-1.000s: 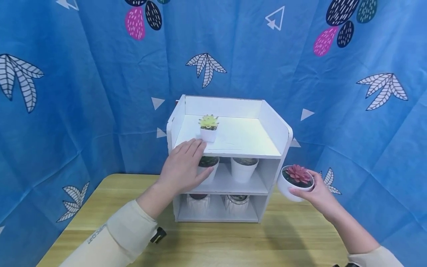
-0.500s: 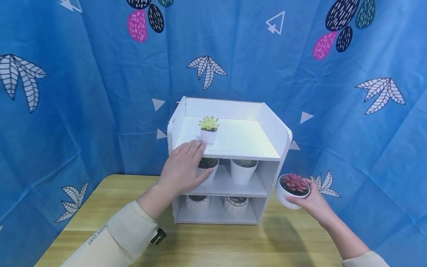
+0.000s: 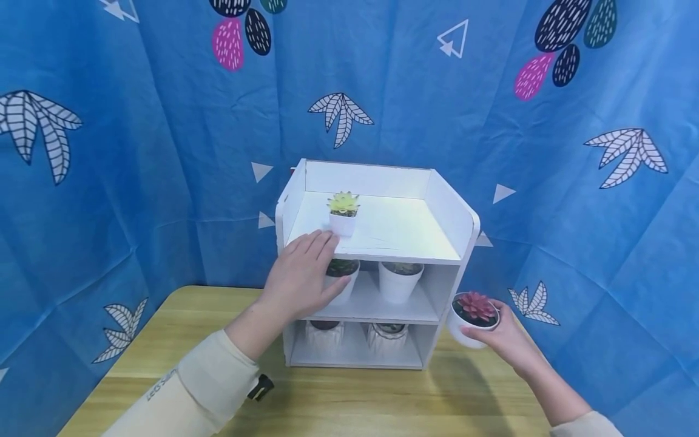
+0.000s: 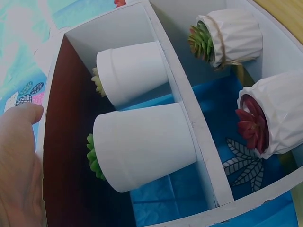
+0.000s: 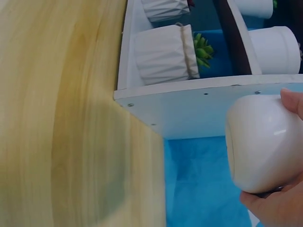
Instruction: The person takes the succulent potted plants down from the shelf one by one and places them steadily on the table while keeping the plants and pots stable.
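A white three-tier shelf [image 3: 377, 318] stands on the wooden table. My left hand [image 3: 306, 267] rests at the front left of its top board, fingers extended, thumb in front of the board's edge. Right at the fingertips sits a small square white pot [image 3: 342, 226] with a yellow-green succulent. In the left wrist view that hand's thumb [image 4: 31, 113] lies along the board's edge. Off the shelf's right side, my right hand [image 3: 510, 340] grips a rounded white pot [image 3: 464, 334] of red succulent [image 3: 476, 306], above the table. The right wrist view shows the pot's smooth side [image 5: 262, 142] near the shelf's side panel.
On the middle tier are two plain white pots, one a right-hand pot [image 3: 398, 284]. The bottom tier holds two ribbed white pots, including a twine-tied pot [image 4: 236, 38] and a red-plant pot [image 4: 279, 113]. Blue patterned cloth [image 3: 218, 182] hangs behind the table [image 3: 349, 400].
My right hand has lowered the red succulent's pot and brought it slightly left, closer to the shelf's side. The left hand has stayed on the top board.
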A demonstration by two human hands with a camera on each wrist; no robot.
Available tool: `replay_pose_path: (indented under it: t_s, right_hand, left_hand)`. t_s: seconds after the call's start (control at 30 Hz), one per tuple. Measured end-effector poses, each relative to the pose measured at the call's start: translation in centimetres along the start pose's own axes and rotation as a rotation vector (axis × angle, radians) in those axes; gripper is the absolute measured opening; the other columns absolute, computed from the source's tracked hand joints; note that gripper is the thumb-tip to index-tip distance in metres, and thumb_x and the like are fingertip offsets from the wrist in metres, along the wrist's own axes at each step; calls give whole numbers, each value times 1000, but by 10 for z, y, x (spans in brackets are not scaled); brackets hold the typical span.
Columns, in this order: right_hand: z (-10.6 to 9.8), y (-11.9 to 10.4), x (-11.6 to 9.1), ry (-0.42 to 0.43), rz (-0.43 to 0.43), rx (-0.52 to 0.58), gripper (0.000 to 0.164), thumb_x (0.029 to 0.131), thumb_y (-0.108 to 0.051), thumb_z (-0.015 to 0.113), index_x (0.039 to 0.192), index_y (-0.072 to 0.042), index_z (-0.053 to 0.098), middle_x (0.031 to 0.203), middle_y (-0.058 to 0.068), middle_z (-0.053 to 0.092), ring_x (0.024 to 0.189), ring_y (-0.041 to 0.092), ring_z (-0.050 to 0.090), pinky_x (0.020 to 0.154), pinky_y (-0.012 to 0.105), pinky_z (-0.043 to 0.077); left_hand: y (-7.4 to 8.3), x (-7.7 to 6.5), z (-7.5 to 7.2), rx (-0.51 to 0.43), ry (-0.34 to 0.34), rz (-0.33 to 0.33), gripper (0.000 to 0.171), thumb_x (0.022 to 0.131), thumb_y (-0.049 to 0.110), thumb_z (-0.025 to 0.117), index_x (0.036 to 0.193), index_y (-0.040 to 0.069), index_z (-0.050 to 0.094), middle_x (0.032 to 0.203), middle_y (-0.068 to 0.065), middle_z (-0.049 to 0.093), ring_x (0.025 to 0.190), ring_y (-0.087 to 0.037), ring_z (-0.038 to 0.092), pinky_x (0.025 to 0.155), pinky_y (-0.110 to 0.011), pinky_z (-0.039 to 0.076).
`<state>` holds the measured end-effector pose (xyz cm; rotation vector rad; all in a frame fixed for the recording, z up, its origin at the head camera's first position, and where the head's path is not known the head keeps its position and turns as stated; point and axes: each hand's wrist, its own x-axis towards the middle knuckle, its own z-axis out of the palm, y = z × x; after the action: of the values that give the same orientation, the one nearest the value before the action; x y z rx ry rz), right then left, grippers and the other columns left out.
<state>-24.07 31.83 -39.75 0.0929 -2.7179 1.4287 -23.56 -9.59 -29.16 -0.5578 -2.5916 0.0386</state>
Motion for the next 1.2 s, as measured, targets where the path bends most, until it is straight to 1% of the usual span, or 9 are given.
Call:
replay_pose_path:
  t_s: [0.13, 0.2, 0.4, 0.53, 0.7, 0.87, 1.03, 1.2]
  right_hand:
    - [5, 6, 2, 0, -2, 19, 98, 84, -27, 81, 147, 8, 14, 143, 32, 34, 128, 44, 43, 102, 50, 43]
    - [8, 10, 2, -2, 7, 18, 98, 84, -28, 82, 147, 6, 15, 143, 31, 34, 129, 44, 43, 104, 53, 41]
    - [16, 19, 5, -27, 63, 5, 105, 84, -33, 81, 148, 10, 10, 145, 35, 32, 132, 48, 40, 107, 60, 37]
    - [22, 26, 8, -15, 69, -2, 106, 84, -33, 81, 149, 10, 10, 147, 35, 31, 133, 49, 38, 109, 62, 34]
    - [28, 33, 11, 1, 57, 10, 105, 83, -30, 82, 149, 11, 12, 147, 34, 31, 134, 49, 37, 110, 62, 32]
    - [32, 37, 14, -8, 71, 26, 104, 83, -31, 82, 148, 10, 12, 146, 33, 30, 134, 48, 38, 110, 61, 33]
    - [38, 41, 17, -12, 67, 26, 105, 82, -31, 83, 147, 13, 12, 144, 35, 32, 131, 49, 40, 109, 63, 33]
    - [44, 47, 19, 5, 46, 53, 102, 81, -25, 84, 146, 12, 15, 143, 34, 33, 131, 48, 42, 110, 60, 33]
  left_hand:
    - [-1, 0, 0, 0, 3, 0, 83, 95, 64, 49, 155, 9, 35, 158, -9, 38, 146, -27, 32, 120, -43, 23]
    - [-1, 0, 1, -1, 8, 2, 82, 95, 64, 49, 155, 9, 36, 158, -9, 38, 146, -27, 32, 120, -43, 24]
    - [-1, 0, 3, -2, 17, 13, 82, 95, 63, 49, 154, 8, 37, 158, -9, 39, 146, -28, 32, 120, -44, 25]
    - [-1, 0, 3, 1, 18, 9, 82, 95, 63, 49, 154, 9, 36, 158, -9, 39, 146, -27, 32, 120, -44, 24]
    - [-1, 1, 4, 4, 20, 11, 82, 95, 64, 48, 155, 9, 35, 158, -9, 38, 146, -27, 32, 120, -43, 24]
    - [-1, 2, 5, 5, 26, 12, 82, 95, 64, 47, 155, 10, 35, 158, -8, 38, 146, -27, 32, 120, -43, 24]
    - [-1, 1, 4, 9, 26, 11, 81, 95, 63, 48, 155, 10, 36, 158, -8, 39, 146, -26, 32, 120, -43, 24]
    - [-1, 1, 4, 5, 27, 10, 82, 95, 63, 49, 155, 10, 36, 158, -8, 39, 146, -26, 32, 120, -43, 24]
